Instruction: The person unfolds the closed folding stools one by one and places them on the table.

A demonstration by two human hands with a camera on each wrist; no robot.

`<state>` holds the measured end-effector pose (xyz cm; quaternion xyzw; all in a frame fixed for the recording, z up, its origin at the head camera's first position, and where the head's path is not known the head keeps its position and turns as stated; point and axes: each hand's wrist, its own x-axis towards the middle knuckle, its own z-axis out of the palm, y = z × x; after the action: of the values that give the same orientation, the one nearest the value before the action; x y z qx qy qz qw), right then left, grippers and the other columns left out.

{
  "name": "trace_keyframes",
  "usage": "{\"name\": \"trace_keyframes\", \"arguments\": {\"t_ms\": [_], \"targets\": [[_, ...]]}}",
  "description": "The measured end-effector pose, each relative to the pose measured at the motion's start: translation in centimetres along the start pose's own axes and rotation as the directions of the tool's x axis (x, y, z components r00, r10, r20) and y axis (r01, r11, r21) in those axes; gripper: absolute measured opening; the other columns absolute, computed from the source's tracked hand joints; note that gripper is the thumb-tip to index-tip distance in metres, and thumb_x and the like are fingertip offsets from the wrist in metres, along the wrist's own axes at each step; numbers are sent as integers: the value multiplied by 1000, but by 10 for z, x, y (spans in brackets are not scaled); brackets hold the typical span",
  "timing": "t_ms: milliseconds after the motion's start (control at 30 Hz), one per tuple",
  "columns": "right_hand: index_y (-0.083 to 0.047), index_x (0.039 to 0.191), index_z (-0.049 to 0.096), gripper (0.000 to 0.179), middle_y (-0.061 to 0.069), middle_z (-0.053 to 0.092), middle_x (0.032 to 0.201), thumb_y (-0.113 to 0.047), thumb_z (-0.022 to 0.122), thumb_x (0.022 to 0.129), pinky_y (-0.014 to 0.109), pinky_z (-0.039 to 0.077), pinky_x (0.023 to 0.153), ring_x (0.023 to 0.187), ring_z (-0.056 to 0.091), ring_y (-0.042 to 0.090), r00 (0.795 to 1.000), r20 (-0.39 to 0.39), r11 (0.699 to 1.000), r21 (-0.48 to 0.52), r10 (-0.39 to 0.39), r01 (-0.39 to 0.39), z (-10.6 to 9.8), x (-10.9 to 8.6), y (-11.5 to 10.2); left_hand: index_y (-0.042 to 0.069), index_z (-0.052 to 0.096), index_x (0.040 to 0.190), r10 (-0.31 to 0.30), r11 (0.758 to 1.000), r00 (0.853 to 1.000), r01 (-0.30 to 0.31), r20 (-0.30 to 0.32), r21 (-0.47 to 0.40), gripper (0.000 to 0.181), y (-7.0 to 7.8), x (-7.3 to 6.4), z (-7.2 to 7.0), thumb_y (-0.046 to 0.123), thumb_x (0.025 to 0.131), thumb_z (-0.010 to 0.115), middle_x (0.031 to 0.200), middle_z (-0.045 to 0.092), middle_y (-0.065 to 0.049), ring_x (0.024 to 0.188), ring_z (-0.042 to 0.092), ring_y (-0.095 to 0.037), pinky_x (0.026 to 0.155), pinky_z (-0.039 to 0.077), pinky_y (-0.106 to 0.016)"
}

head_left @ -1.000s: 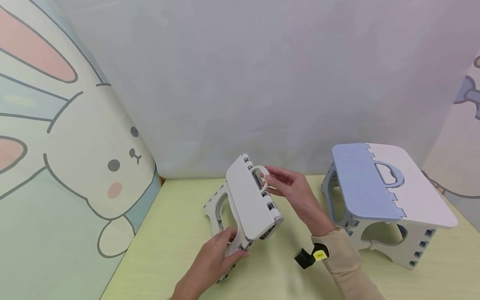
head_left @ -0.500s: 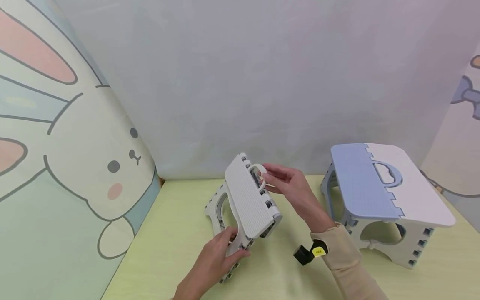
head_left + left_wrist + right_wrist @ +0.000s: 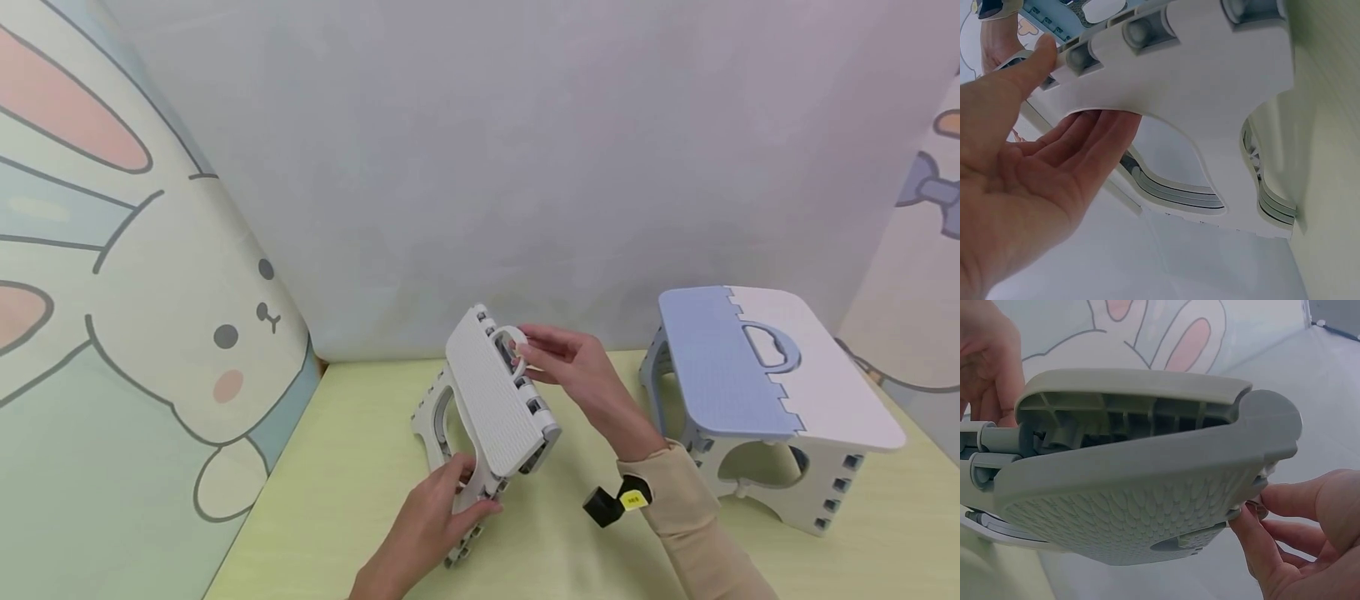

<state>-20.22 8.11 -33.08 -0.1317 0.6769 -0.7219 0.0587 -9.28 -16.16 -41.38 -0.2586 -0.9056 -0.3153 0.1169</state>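
A white folding stool [image 3: 495, 392], its top partly folded into a peak, stands tilted in front of me on the table. Through the leg opening goes my left hand [image 3: 427, 521], gripping the leg panel between thumb and fingers. In the left wrist view the fingers [image 3: 1107, 134] pass under the arched edge of the white panel [image 3: 1166, 75], while the thumb lies over its hinged side. My right hand [image 3: 573, 371] pinches the white carry handle [image 3: 514, 346] at the fold. The right wrist view shows the stool's two top halves [image 3: 1135, 469] close together, with a narrow gap between them.
A second folding stool [image 3: 727, 367], blue and white, stands unfolded at the right on the pale green table [image 3: 337, 467]. A grey-white wall [image 3: 525, 167] rises behind. A rabbit-printed panel [image 3: 180, 333] borders the left side.
The right hand and the stool's handle end have shifted slightly left. The two top halves stay partly folded, and both hands keep their grip.
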Motion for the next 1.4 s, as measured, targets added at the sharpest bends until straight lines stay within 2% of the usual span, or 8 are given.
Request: {"name": "trace_keyframes", "arguments": {"t_ms": [300,500,867,1167,1400], "targets": [[-10,141,62,48,17,65,132,-24,74,97,36,58,93,116,68,23,1000,14,1000,-6,-3,4,3,1,-4,14,57,118,-43,999,999,44,29,-28,41,2,0,0,39,92,76,101,65,9,90,63,-7,75,59,-31],[-10,141,62,47,16,65,132,-24,74,97,36,58,92,115,68,24,1000,23,1000,-19,-12,13,3,1,-6,14,56,116,-24,999,1000,25,8,-44,41,1,0,2,36,90,78,99,64,9,89,66,-13,74,59,-34],[-12,139,65,45,13,67,131,-25,74,97,35,57,94,115,68,23,999,35,999,-33,-26,28,6,2,-10,13,56,113,-34,998,999,34,-7,-47,38,4,1,3,39,92,75,101,67,8,93,66,-11,75,60,-34],[-9,139,64,44,18,66,131,-22,73,98,36,58,93,113,69,24,998,43,998,-44,-44,46,7,4,-13,15,56,115,-73,996,997,73,6,-43,41,4,2,4,40,91,76,102,67,9,95,66,-10,77,59,-31],[-11,141,63,46,13,66,133,-24,73,98,37,58,93,115,68,26,997,52,997,-64,-48,51,8,4,-15,14,57,115,-107,991,994,107,10,-78,40,5,3,6,41,92,76,103,67,9,95,66,-10,77,59,-31]]}}
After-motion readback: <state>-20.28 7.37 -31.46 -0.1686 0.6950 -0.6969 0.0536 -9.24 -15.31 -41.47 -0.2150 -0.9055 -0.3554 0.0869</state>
